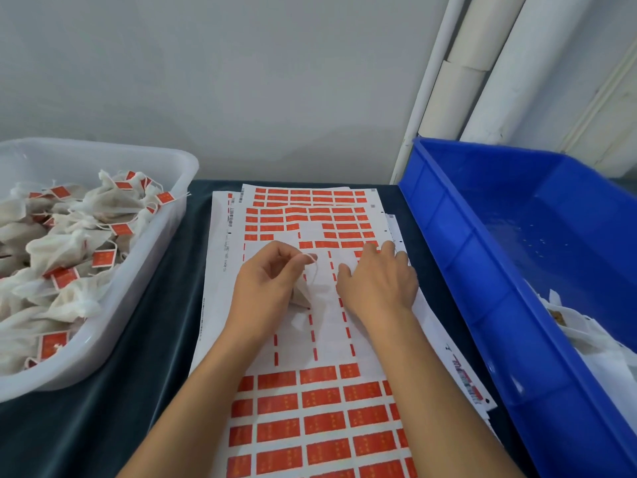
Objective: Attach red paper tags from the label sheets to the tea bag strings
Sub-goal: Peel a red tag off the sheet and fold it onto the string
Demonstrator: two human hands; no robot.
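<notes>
White label sheets (320,343) with rows of red paper tags (320,398) lie stacked in the middle of the table. Many tags are gone from the sheet's middle. My left hand (265,288) pinches a thin white string (312,262) between thumb and fingertip, and a white tea bag (303,296) hangs below it over the sheet. My right hand (377,281) lies on the sheet with its fingers spread, their tips at a row of red tags (339,243). Whether it has lifted a tag is hidden.
A clear plastic tub (144,270) on the left holds several tea bags with red tags attached. A blue crate (517,270) on the right holds a few untagged bags (586,339) at its near end. Dark cloth (138,357) covers the table. White pipes (482,63) stand behind.
</notes>
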